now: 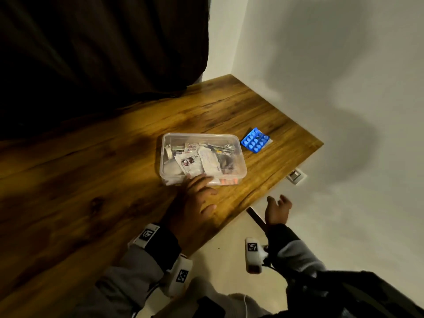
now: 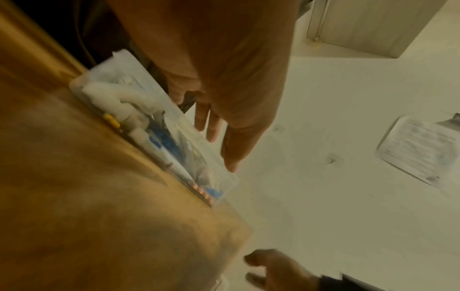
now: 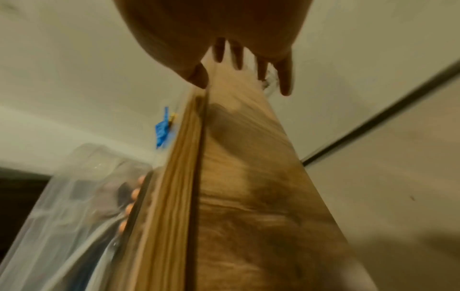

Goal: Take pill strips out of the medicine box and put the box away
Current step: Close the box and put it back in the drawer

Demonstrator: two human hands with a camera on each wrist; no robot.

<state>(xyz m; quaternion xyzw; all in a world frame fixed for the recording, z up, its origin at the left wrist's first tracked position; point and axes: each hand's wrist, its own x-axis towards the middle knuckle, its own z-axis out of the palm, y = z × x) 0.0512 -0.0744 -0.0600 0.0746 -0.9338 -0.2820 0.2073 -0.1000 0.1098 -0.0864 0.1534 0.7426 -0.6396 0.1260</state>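
A clear box [image 1: 203, 157] sits on the wooden table [image 1: 91, 180], near its right end. It has no lid on and is crowded with sachets, strips and other packets. One blue strip [image 1: 255, 143] lies on the table just beside the box's far right corner, apart from it.

The left hand [image 1: 196, 200] reaches to the box's near wall with fingers straight and loosely spread. Its fingertips [image 2: 214, 135] seem to touch the rim, though the left wrist view is too blurred to be sure; nothing is pinched. The right hand [image 1: 277, 208] hangs off the table's near edge, past the corner, fingers relaxed and slightly apart, holding nothing. The right wrist view shows those fingers [image 3: 286, 78] over the table edge with empty air between them.

By my reading, the task is partly done: one strip is out, but orange pills [image 1: 227, 182] in a strip show through the box's near wall, and more may lie under the packets. So further strips are likely left to lift out. The box is not yet put away; it sits in the working area with no lid in view.
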